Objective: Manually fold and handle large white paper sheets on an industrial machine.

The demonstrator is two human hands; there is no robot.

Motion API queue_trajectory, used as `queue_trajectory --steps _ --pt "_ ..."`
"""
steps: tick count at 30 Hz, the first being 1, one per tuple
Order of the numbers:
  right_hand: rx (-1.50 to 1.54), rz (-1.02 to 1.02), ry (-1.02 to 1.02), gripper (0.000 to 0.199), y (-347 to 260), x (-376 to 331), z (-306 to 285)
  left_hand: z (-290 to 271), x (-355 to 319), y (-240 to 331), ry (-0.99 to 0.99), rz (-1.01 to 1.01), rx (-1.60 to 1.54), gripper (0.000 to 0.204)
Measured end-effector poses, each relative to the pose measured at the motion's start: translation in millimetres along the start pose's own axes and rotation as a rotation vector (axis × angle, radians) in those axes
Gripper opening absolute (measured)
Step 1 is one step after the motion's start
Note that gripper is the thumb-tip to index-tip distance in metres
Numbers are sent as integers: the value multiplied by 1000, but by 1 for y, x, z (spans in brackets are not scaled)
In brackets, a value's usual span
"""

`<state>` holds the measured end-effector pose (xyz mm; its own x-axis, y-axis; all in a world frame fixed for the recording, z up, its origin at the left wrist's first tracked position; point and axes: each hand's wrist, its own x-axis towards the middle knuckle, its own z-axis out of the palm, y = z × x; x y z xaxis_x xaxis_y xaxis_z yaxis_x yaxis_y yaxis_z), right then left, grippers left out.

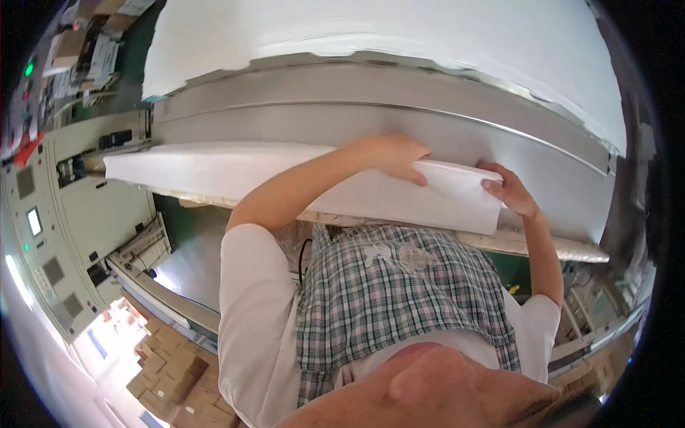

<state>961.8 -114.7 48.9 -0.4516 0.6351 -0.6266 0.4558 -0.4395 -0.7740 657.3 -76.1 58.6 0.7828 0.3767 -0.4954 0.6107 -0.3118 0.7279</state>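
A long white sheet [235,167], cloth-like in look, lies along the near edge of a smooth grey metal surface [285,123] and hangs down toward me. My left hand [396,157] reaches across to its upper edge, fingers over the far side and thumb on the near face, closed on it. Close to the sheet's right end, my right hand [512,189] pinches the same edge between thumb and fingers. Between the two hands the edge looks folded over. The fingertips behind the sheet are partly hidden.
A large white mass of material [392,28] with an uneven border spans the far side. At left stands a pale control cabinet [93,200] with a small lit screen. Cardboard boxes [171,371] are stacked at lower left. A wrapped bar [556,248] runs along the near edge.
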Motion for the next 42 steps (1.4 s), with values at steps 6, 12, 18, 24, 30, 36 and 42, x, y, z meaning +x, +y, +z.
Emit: queue_trajectory --steps 6,12,18,24,30,36,42 --pt "-27 -49 30 44 -31 44 81 29 -89 -7 459 -271 230 40" --pt "-136 -131 -103 40 -95 98 193 84 -153 -65 992 -370 403 29" --pt "-60 -160 -186 41 -127 181 304 78 -249 -157 1043 -513 438 23" --pt "237 -94 -261 40 -170 239 409 62 -357 -239 1048 -613 513 26" --pt "257 -117 -365 44 -201 274 440 44 -437 -318 1158 -641 477 23" --pt "458 -5 -74 45 -209 259 379 -12 -458 -340 1491 -367 156 12" --pt "690 34 225 49 -172 238 325 -101 -475 -466 1974 -283 -125 19"
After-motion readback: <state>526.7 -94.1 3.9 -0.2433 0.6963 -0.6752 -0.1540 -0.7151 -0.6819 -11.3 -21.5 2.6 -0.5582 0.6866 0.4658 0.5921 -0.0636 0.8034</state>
